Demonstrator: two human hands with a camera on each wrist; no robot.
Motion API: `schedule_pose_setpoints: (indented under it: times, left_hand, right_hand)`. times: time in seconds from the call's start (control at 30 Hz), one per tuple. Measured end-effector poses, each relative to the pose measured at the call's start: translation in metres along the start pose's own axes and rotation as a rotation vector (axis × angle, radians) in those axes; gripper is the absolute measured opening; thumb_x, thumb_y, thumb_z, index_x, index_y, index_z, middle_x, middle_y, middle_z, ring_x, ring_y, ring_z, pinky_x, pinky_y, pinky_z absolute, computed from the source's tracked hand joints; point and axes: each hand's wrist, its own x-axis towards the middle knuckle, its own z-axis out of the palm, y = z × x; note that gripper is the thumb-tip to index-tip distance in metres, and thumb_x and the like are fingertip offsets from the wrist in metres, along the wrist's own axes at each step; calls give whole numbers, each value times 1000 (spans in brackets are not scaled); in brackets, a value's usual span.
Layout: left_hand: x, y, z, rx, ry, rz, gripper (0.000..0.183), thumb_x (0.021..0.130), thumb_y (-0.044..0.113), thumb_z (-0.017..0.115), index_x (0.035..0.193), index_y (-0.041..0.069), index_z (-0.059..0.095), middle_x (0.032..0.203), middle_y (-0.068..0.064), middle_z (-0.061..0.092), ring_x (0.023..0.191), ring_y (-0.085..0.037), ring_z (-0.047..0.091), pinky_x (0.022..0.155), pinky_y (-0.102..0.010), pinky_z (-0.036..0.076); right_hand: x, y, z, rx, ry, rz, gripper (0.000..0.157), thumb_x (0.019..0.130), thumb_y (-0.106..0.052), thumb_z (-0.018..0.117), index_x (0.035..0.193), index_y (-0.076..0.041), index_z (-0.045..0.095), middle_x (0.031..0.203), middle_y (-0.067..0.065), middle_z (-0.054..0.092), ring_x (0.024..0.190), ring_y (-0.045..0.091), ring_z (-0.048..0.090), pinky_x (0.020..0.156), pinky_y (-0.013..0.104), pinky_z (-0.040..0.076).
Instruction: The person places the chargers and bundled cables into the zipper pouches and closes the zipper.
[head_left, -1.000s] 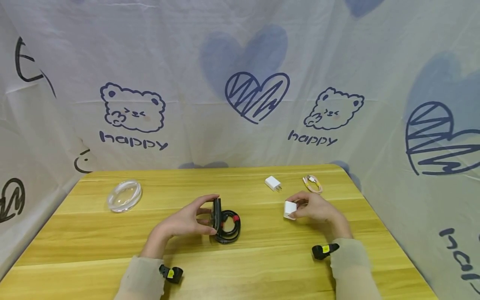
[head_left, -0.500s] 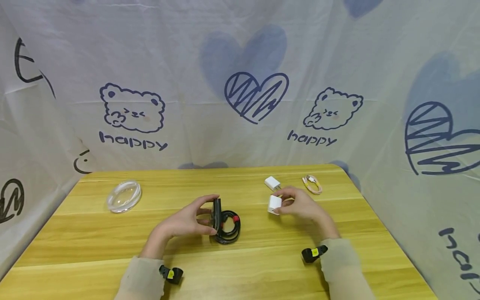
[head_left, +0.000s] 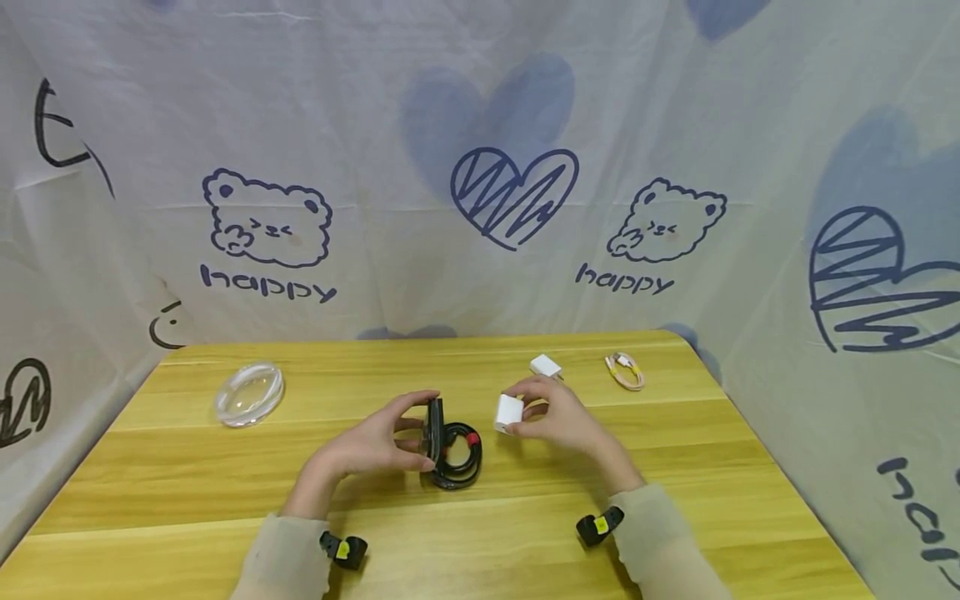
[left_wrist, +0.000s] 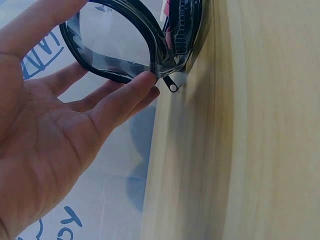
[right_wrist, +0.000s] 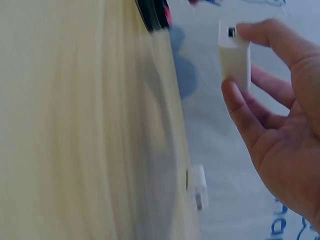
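Note:
My left hand (head_left: 372, 435) holds a clear zip pouch with black trim (left_wrist: 112, 42) by its edge; in the head view one side of it stands upright. A zipper pull hangs at its rim in the left wrist view. Against its right side is a coiled black cable with red ties (head_left: 459, 457); whether it lies inside the pouch I cannot tell. My right hand (head_left: 558, 414) pinches a white USB charger (head_left: 508, 413) between thumb and fingertips, above the table just right of the coil. The charger's port faces up in the right wrist view (right_wrist: 235, 55).
A second white charger (head_left: 545, 366) lies on the wooden table (head_left: 480, 542) behind my right hand. To its right is a small pale coiled cable with a yellow tie (head_left: 625, 371). A clear ring-shaped coil or pouch (head_left: 250, 394) lies far left. Printed cloth (head_left: 390, 167) hangs behind the table.
My right hand has moved left with the white charger, from the right part of the table to near the black cable. My left hand and the pouch have stayed in place.

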Motion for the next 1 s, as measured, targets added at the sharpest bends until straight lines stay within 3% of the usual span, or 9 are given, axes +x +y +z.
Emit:
schedule_pose_setpoints:
  times: [0.23,0.37,0.73,1.0]
  left_hand:
    - [0,0,0,6,8,9,99,86,2,82,165,12,23,167,-26,19,144,-55,37,108,-49,50]
    - [0,1,0,-7,6,12,99,86,1,82,164,12,23,167,-25,20,145,-54,36,108,-50,49]
    - [1,0,0,4,3,13,97,87,1,82,165,13,24,168,-24,20,145,-52,37,108,-50,49]
    - [0,-1,0,-11,-3,13,98,87,0,82,165,13,24,167,-25,19,145,-53,37,105,-47,53]
  right_hand:
    - [4,-16,25,2,28,-3,46,83,-2,85,125,5,70,122,18,60,103,26,63,86,30,61]
    - [4,-23,37,8,30,-5,45,84,-2,85,126,6,69,123,18,60,102,27,63,88,36,61]
    - [6,-35,60,-56,-82,21,49,90,-7,81,135,4,64,130,16,59,108,26,64,92,37,60]
    - [12,-36,66,-146,-150,18,43,92,-14,81,131,-3,69,132,15,60,104,22,65,87,35,60]
